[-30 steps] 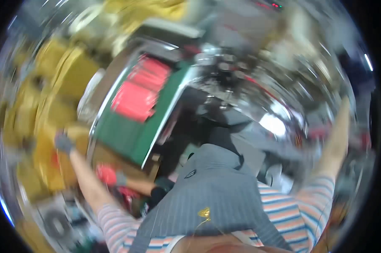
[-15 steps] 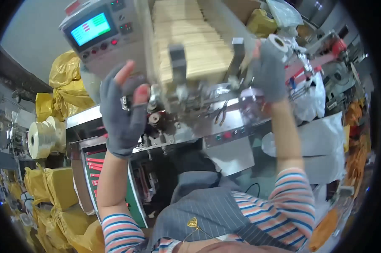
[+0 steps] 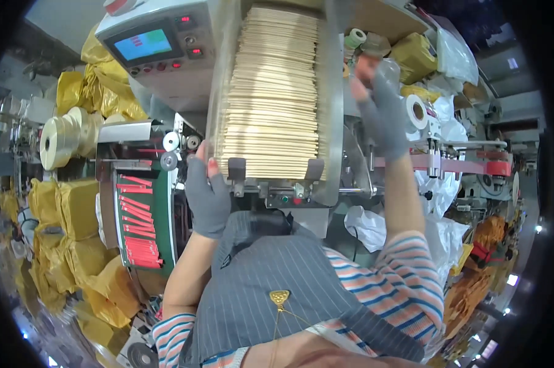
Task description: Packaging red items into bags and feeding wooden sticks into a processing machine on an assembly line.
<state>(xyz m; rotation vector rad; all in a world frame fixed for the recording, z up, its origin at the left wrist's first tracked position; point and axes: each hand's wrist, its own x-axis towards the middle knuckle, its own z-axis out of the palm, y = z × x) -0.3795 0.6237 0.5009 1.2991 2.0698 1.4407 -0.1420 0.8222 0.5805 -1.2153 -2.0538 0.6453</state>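
A metal hopper (image 3: 333, 122) with tall side walls holds a long stack of thin, pale, wood-coloured pieces (image 3: 272, 92); their exact kind is unclear. Two dark upright tabs (image 3: 236, 168) stand at its near end. My left hand (image 3: 208, 199), in a grey fingertip-less glove, is at the hopper's near left corner, fingers apart and nothing visible in them. Whether the fingertips touch the wall cannot be told. Beyond the right wall, my right hand (image 3: 384, 116) is raised in a matching glove, fingers spread and slightly blurred, apparently holding nothing.
A control box with a lit screen (image 3: 143, 44) stands at far left. Red narrow strips (image 3: 137, 211) lie on a green belt (image 3: 162, 214) left of me. White rolls (image 3: 415, 111) and a pink-red ribbon (image 3: 467, 166) sit at right. Yellow bags (image 3: 84, 211) pile up at left.
My view has shifted, so the hopper and its stack show more fully. My left hand has come down to the hopper's near left corner; my right hand remains raised beside the right wall.
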